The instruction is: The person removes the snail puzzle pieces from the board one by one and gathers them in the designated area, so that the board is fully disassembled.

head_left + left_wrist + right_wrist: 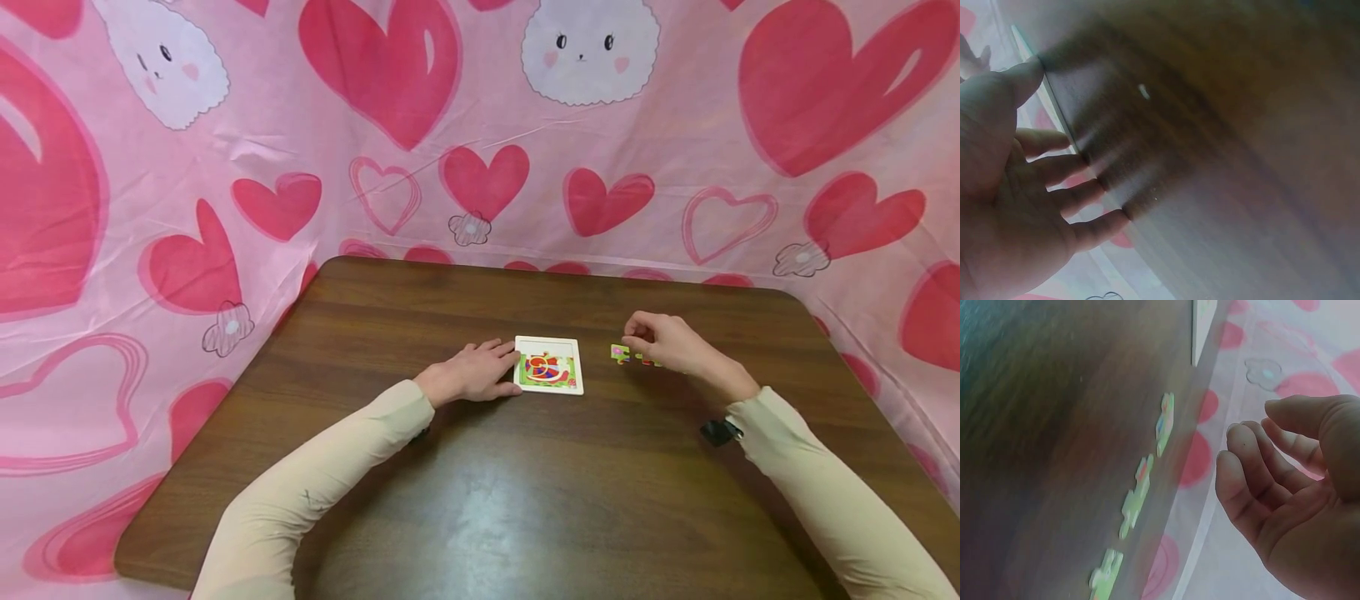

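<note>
A white-framed puzzle board (pixel 581 367) lies on the table, a colourful snail picture filling its lower part and a blank strip along its top. The left hand (pixel 474 372) rests at the board's left edge, fingers spread, fingertips touching it. To the right of the board, the right hand (pixel 670 340) hovers with bent fingers over loose puzzle pieces, one of them a green piece (pixel 619 353). In the right wrist view the right hand (pixel 1297 487) holds nothing, and three pieces, including a middle piece (pixel 1137 497), lie apart in a row on the table.
The brown wooden table (pixel 480 492) has rounded corners. Pink cloth (pixel 525 125) with hearts and white faces hangs behind it and along its sides. A dark object (pixel 720 432) is at the right sleeve's cuff.
</note>
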Tool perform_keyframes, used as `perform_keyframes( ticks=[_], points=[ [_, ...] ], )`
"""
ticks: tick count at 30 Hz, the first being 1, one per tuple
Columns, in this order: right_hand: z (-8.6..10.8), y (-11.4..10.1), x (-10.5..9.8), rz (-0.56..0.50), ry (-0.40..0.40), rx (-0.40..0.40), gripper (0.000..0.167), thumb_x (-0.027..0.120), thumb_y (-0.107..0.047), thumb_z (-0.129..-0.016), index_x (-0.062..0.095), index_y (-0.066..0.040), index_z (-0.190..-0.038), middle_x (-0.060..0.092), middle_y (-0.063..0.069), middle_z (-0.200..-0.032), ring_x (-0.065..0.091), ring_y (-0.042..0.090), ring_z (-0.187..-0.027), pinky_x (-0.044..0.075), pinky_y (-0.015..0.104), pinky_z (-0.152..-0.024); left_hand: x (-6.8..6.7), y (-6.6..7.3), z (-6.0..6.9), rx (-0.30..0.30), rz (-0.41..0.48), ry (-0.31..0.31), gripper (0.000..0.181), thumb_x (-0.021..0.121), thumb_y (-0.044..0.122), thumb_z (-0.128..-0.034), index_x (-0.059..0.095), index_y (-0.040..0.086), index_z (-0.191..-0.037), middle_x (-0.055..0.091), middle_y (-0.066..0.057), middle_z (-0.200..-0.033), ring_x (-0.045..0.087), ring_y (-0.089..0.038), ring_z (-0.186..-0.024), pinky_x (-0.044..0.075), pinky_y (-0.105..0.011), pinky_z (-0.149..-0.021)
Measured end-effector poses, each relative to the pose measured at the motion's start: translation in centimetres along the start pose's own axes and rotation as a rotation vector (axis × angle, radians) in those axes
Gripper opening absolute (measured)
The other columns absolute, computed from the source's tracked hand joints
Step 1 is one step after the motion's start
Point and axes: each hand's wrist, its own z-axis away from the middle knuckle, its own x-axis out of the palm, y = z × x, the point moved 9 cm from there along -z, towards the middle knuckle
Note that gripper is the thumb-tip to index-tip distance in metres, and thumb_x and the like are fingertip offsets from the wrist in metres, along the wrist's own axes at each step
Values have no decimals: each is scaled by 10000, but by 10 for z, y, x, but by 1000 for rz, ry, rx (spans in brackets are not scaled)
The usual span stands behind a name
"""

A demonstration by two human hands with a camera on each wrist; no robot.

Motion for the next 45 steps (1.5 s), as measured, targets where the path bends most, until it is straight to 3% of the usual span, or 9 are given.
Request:
perform_keyframes(
  ticks=[6, 13, 20, 31, 39, 45],
  points=[
    [-8, -14, 17, 3, -36, -33, 65, 696, -136, -904, 631, -130, -906, 615, -28, -705, 525, 96, -615, 435, 247, -584, 2, -2, -1, -9, -14, -7, 723, 470, 584, -969, 310, 173, -1543, 247, -69, -1634, 238, -314, -1504, 275, -564, -1162],
    [-16, -32, 35, 11, -64, -87, 104, 706, -138, -894, 674, -103, -987, 652, -13, -807, 543, 134, -716, 463, 292, -668, 1, -1, -1, -4, -10, 1, 727, 484, 579, -965, 319, 167, -1540, 258, -73, -1630, 244, -317, -1502, 269, -572, -1162],
    [-22, -47, 50, -26, -126, -98, 174, 705, -173, -901, 678, -81, -1046, 657, -17, -822, 535, 128, -712, 461, 275, -662, 3, -1, 0, -14, 12, -10, 742, 493, 580, -960, 310, 163, -1546, 254, -64, -1633, 231, -306, -1508, 262, -575, -1165],
    [-35, -77, 70, -1, -220, -143, 200, 689, -215, -913, 653, -96, -1070, 620, 0, -761, 506, 119, -651, 425, 264, -604, 1, -1, 1, -20, 2, -13, 737, 476, 589, -964, 311, 167, -1544, 256, -60, -1632, 234, -308, -1507, 267, -571, -1164],
    [-42, -85, 88, 4, -293, -134, 220, 687, -233, -915, 643, -101, -1086, 638, 7, -809, 531, 122, -676, 441, 258, -603, 2, -1, 1, -18, 2, -10, 739, 467, 592, -967, 305, 165, -1548, 257, -60, -1632, 237, -299, -1507, 269, -572, -1162],
    [-46, -91, 97, 24, -325, -125, 220, 695, -233, -910, 640, -97, -1074, 628, -2, -772, 519, 103, -607, 424, 249, -560, 1, 0, 1, -15, -2, -3, 732, 476, 582, -968, 315, 160, -1544, 271, -65, -1626, 244, -302, -1504, 274, -570, -1160]
  ],
)
